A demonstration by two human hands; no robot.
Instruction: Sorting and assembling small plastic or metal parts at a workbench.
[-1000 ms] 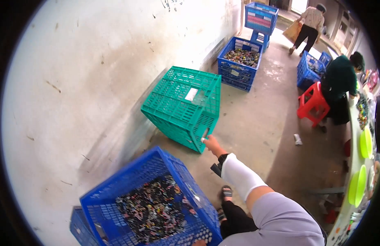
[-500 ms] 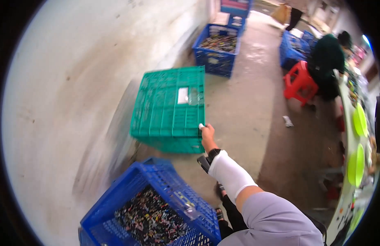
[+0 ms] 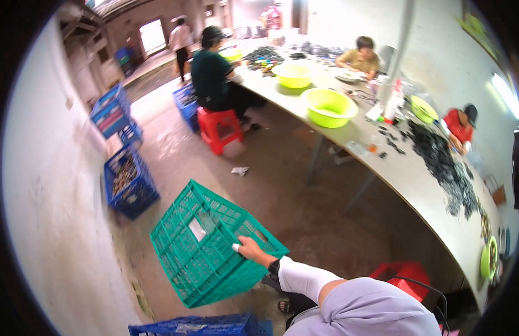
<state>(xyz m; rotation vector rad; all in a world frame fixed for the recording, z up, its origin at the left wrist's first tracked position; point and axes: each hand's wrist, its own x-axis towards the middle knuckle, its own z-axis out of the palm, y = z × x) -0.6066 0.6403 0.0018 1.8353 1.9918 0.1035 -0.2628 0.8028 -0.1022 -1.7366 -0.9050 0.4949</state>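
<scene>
A green lattice plastic crate (image 3: 200, 255) hangs tilted in front of me, a white label on one of its faces. My right hand (image 3: 251, 250) is closed on the crate's edge, with a white cover on one finger. A white sleeve and a black band cover that wrist and forearm. What the crate holds, if anything, I cannot make out. Below it, at the lower edge, shows the rim of a blue crate (image 3: 198, 326). My left hand is out of view.
A long table (image 3: 391, 168) runs along the right, bearing a lime-green basin (image 3: 329, 108) and a dark pile of strips (image 3: 438, 159). Several people sit around it, one on a red stool (image 3: 219, 131). A filled blue crate (image 3: 131, 182) stands by the left wall; crumpled white litter (image 3: 240, 171) lies on the floor.
My view has swung right, bringing the table and seated people into sight. The green crate has turned and tilted, still in my right hand. The filled blue crate below has mostly left view.
</scene>
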